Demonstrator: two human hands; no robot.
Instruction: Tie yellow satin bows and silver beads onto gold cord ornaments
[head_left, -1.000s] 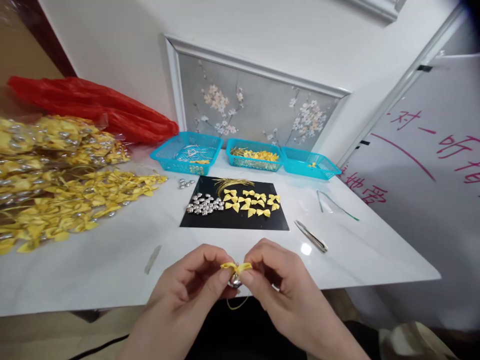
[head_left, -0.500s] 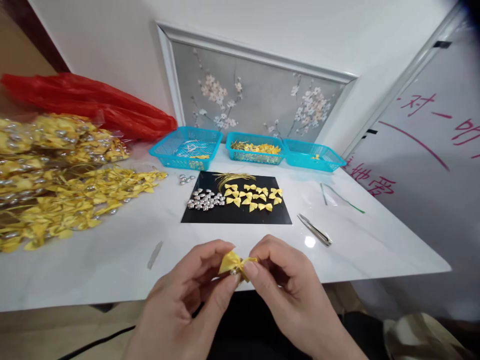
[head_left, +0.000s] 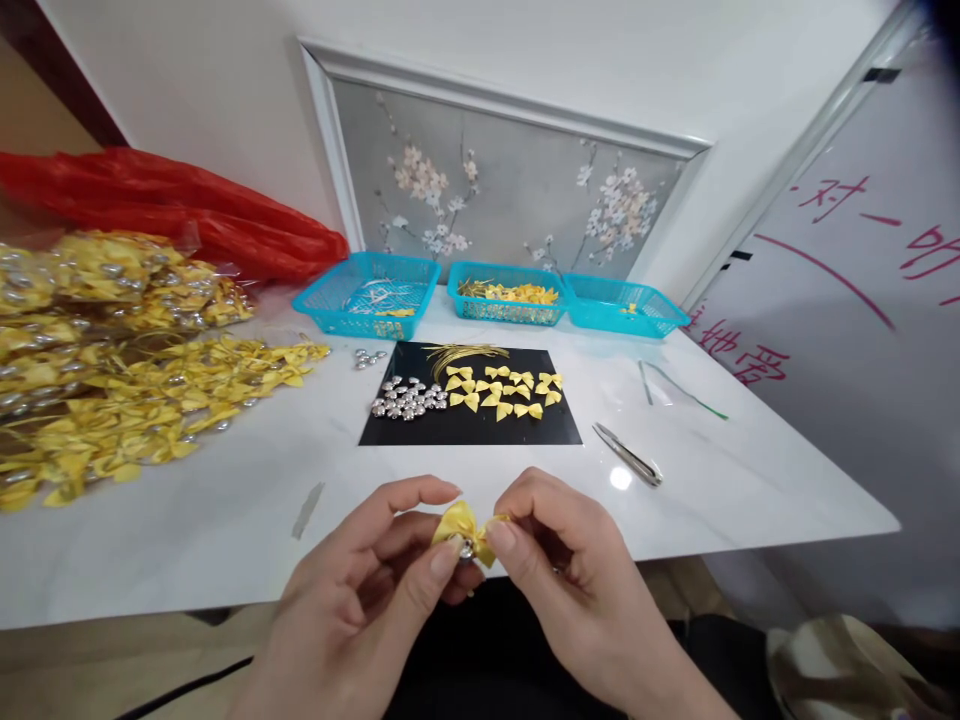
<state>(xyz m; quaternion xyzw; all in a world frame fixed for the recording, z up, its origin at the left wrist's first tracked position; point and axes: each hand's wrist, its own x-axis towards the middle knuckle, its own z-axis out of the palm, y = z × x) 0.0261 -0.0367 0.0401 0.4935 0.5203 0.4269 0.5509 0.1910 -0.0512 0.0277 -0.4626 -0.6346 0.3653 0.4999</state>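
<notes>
A yellow ribbon bow (head_left: 457, 522) with a silver bead (head_left: 466, 550) against its underside is held between both hands near the table's front edge. My left hand (head_left: 375, 590) pinches the bow's left side, its thumb by the bead and its index finger raised. The thumb and index finger of my right hand (head_left: 562, 560) close on the bow's right end. Beyond the hands lies a black mat (head_left: 465, 432) bearing silver beads (head_left: 409, 398), several yellow bows (head_left: 517, 390) and gold wire ties (head_left: 465, 352).
Three blue baskets (head_left: 424, 310) stand along the wall, the middle one holding yellow bows. Tweezers (head_left: 628, 456) lie right of the mat. Yellow bow garlands (head_left: 150, 410) and red fabric (head_left: 187, 210) cover the left side. A green tie (head_left: 686, 390) lies at the right.
The bow has turned slightly, and the silver bead shows more. My left index finger has lifted off the bow, and the left thumb has shifted left. The view has moved a little.
</notes>
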